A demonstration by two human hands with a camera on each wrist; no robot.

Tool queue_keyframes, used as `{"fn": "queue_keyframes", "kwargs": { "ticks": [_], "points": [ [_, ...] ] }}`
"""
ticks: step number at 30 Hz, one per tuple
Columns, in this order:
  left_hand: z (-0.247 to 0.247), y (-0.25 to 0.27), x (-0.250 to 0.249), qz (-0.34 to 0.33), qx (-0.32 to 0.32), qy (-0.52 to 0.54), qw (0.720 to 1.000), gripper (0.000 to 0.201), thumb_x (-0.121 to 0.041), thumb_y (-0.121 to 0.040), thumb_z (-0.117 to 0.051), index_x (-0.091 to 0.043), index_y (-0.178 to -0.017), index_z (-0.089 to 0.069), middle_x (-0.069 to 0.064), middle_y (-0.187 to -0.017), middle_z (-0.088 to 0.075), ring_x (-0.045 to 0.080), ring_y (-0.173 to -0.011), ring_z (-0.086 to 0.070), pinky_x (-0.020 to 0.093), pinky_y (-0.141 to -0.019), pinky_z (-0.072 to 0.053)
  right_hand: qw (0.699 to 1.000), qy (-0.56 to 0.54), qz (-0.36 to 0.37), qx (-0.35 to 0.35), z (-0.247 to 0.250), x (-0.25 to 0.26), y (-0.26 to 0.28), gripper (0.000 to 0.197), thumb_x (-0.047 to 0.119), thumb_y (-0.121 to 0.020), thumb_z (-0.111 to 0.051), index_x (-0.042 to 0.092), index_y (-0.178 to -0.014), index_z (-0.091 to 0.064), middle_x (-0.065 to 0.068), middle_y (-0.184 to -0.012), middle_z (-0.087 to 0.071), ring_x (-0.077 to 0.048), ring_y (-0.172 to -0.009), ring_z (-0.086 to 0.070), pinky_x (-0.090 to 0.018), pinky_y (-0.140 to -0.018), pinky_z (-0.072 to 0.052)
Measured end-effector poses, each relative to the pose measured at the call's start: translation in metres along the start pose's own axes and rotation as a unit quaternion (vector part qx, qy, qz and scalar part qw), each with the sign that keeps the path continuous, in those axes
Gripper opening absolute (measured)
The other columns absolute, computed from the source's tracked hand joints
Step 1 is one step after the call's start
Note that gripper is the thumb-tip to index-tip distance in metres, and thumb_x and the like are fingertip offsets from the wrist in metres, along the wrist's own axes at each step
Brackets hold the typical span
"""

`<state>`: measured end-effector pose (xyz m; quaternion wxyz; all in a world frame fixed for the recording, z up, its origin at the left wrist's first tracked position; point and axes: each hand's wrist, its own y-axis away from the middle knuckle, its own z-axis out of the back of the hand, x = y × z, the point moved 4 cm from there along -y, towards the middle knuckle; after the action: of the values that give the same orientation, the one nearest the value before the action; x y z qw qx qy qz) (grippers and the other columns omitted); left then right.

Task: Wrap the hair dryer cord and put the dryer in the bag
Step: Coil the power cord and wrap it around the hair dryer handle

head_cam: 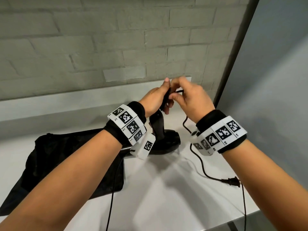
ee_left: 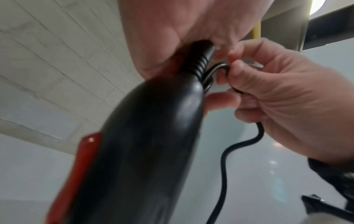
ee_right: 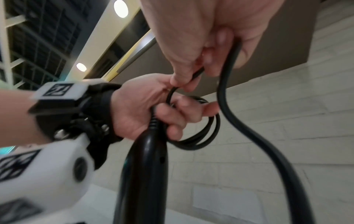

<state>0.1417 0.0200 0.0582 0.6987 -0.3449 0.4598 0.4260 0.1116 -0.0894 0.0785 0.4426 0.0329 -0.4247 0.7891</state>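
A black hair dryer (head_cam: 164, 139) stands on the white table with its handle pointing up; a red strip runs along its handle (ee_left: 134, 151). My left hand (head_cam: 155, 99) grips the top of the handle and several loops of black cord (ee_right: 203, 133) by the ribbed strain relief. My right hand (head_cam: 188, 95) pinches the cord (ee_right: 228, 94) just beside those loops. The loose cord (head_cam: 198, 159) trails down past my right wrist to the plug (head_cam: 232, 181) lying on the table. A black bag (head_cam: 66, 162) lies flat at the left, under my left forearm.
A grey brick wall (head_cam: 100, 47) rises behind the white table (head_cam: 166, 197). A pale panel with a dark frame (head_cam: 275, 80) stands at the right. The table's front right edge lies just beyond the plug. Thin black cables hang from both wrist cameras.
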Motion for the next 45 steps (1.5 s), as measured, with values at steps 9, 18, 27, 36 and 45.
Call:
{"fn": "queue_keyframes", "kwargs": {
  "ticks": [9, 18, 27, 36, 45],
  "points": [
    [0.004, 0.001, 0.0, 0.023, 0.057, 0.052, 0.997, 0.069, -0.048, -0.096, -0.01, -0.008, -0.056, -0.05, -0.006, -0.026, -0.025, 0.008, -0.024, -0.022, 0.021, -0.049, -0.043, 0.982, -0.155, -0.07, 0.086, -0.011, -0.019, -0.028, 0.01, 0.023, -0.083, -0.064, 0.023, -0.074, -0.06, 0.024, -0.05, -0.063, 0.008, -0.058, -0.058, -0.022, -0.074, -0.046],
    [0.015, 0.002, 0.007, 0.023, 0.009, 0.161, 0.987, 0.054, -0.037, -0.098, -0.025, -0.01, -0.053, -0.041, -0.004, -0.026, -0.031, 0.008, -0.022, -0.021, 0.02, -0.042, -0.039, 0.91, -0.354, -0.154, 0.154, -0.032, -0.019, 0.002, 0.031, 0.015, -0.1, -0.027, 0.02, -0.082, -0.051, 0.0, -0.075, -0.052, 0.002, -0.033, -0.029, -0.01, -0.034, -0.019],
    [0.012, -0.004, 0.007, -0.006, -0.051, 0.208, 0.977, 0.05, -0.036, -0.099, -0.026, -0.007, -0.067, -0.053, -0.007, -0.036, -0.038, 0.006, -0.034, -0.036, 0.021, -0.047, -0.048, 0.946, -0.269, -0.175, 0.04, -0.031, -0.018, -0.004, 0.028, 0.01, -0.099, -0.027, 0.017, -0.076, -0.042, 0.006, -0.065, -0.039, 0.004, -0.034, -0.045, -0.009, -0.034, -0.035],
    [0.017, 0.003, 0.013, -0.015, -0.047, 0.168, 0.985, 0.042, -0.035, -0.098, -0.03, -0.014, -0.066, -0.049, -0.012, -0.039, -0.036, 0.006, -0.04, -0.041, 0.012, -0.047, -0.039, 0.975, -0.184, -0.125, 0.003, -0.035, -0.019, -0.011, 0.021, 0.008, -0.098, -0.032, 0.006, -0.093, -0.051, 0.008, -0.063, -0.043, 0.002, -0.047, -0.049, -0.006, -0.045, -0.036],
    [0.018, -0.002, 0.014, -0.018, -0.142, 0.21, 0.967, 0.041, -0.025, -0.099, -0.033, -0.011, -0.06, -0.04, -0.011, -0.04, -0.03, 0.002, -0.03, -0.022, 0.012, -0.034, -0.021, 0.968, -0.184, -0.17, 0.003, -0.035, -0.024, 0.0, 0.037, 0.02, -0.094, -0.045, 0.007, -0.128, -0.043, 0.001, -0.101, -0.054, -0.003, -0.087, -0.052, -0.015, -0.072, -0.039]
  ]
}}
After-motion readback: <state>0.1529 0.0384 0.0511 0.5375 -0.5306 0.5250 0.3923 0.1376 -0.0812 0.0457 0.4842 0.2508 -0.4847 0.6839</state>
